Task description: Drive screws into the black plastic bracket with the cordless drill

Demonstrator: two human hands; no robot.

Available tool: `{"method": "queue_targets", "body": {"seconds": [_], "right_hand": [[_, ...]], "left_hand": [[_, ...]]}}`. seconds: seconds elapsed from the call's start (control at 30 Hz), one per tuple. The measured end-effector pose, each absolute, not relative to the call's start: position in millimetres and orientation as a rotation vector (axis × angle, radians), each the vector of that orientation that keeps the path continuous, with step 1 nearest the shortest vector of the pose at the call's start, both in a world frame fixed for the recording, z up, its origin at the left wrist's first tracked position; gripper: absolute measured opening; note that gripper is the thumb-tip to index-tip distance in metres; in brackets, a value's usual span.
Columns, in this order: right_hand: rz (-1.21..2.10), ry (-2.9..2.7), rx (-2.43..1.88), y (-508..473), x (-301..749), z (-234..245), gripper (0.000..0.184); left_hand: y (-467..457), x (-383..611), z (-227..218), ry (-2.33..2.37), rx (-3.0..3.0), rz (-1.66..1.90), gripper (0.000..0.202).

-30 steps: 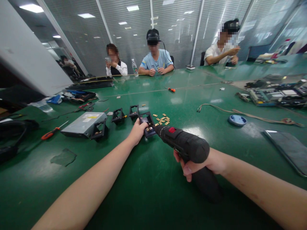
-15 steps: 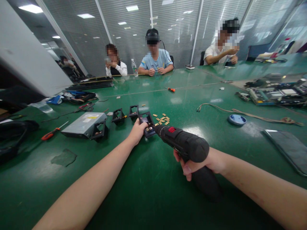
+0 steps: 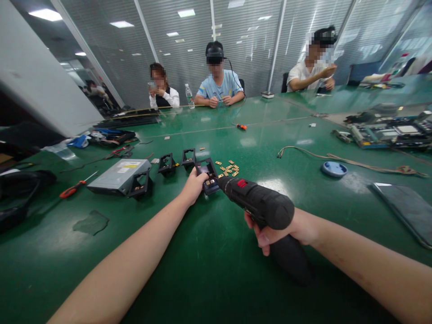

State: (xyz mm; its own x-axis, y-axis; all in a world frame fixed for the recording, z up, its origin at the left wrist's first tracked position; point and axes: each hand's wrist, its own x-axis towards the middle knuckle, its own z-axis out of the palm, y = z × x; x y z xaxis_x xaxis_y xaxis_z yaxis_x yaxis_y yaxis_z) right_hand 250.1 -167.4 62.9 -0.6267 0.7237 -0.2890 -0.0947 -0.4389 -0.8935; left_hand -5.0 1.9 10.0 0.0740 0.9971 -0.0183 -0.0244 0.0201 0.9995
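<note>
My left hand (image 3: 195,183) grips a black plastic frame (image 3: 211,185) by its left side, holding it on the green table; brass-coloured pieces show on the part facing me. In my right hand (image 3: 266,234) is a black cordless drill (image 3: 258,200) with a red switch on top. Its front end points left at the held frame; whether the tip touches is too small to tell. Just beyond lie several small brass plates (image 3: 229,168). To the left stand other black frames, one (image 3: 166,164) near the middle, another (image 3: 188,157) beside it, and a third (image 3: 140,183) against a silver disc drive (image 3: 118,175).
An orange-handled screwdriver (image 3: 72,190) lies left, another (image 3: 240,127) farther back. On the right are a blue round lid (image 3: 334,169), a phone-like slab (image 3: 405,211), a flat cable (image 3: 354,165) and circuit boards (image 3: 391,130). Three people sit across the table.
Almost nothing differs. Both hands, the drill and the held frame stay in place; the view has shifted very slightly.
</note>
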Motion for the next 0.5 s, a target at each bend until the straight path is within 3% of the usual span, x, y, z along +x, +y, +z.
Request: {"method": "queue_targets", "body": {"seconds": [0.5], "right_hand": [[2.105,-1.217,-0.891,-166.6,248.6,63.0,0.047]], "left_hand": [[3.4,-5.3,7.6,1.158,1.235,1.172,0.039]]}}
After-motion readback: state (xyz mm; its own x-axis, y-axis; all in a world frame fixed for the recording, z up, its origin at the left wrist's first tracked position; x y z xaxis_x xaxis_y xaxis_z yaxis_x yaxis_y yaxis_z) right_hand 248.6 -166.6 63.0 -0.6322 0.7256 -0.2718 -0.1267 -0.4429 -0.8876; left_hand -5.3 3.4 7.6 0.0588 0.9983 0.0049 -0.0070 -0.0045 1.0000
